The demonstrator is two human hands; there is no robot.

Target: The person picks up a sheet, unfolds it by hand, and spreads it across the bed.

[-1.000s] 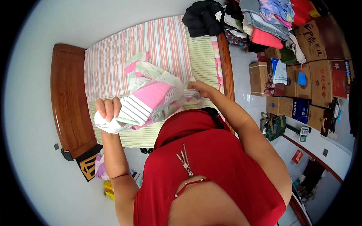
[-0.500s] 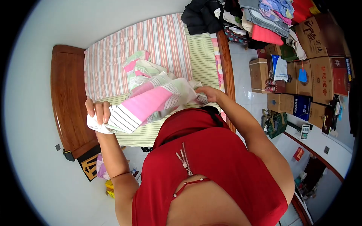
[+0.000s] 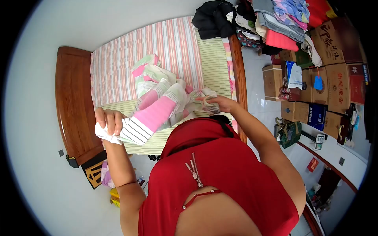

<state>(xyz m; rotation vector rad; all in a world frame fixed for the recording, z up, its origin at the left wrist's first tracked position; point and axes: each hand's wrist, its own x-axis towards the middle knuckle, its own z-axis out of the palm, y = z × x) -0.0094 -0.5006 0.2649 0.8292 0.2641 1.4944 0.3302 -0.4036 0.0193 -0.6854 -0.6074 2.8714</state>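
Note:
A thin cloth (image 3: pixel 157 112) with pink, white and pale green bands and black stripes stretches between my two hands. My left hand (image 3: pixel 109 121) grips its white end at the left, the fingers curled over the edge. At the right, my right hand (image 3: pixel 217 104) has its fingers at the bunched, whitish end of the cloth, with the thumb and fingers partly apart around it. Beyond my hands, the far part of the cloth lies crumpled on a striped bed sheet (image 3: pixel 165 43).
The bed has a wooden headboard (image 3: pixel 76 106) at the left and a wooden side rail (image 3: pixel 238 70) at the right. Black clothing (image 3: pixel 214 19) and piled clothes (image 3: pixel 281 23) lie at the top. Cardboard boxes (image 3: pixel 337 88) and a green bag (image 3: pixel 289 133) stand at the right.
The cloth first stretched wider to the left with my left hand, which has since come slightly back. My right hand has shifted right, and its fingers are now more spread at the bunched end.

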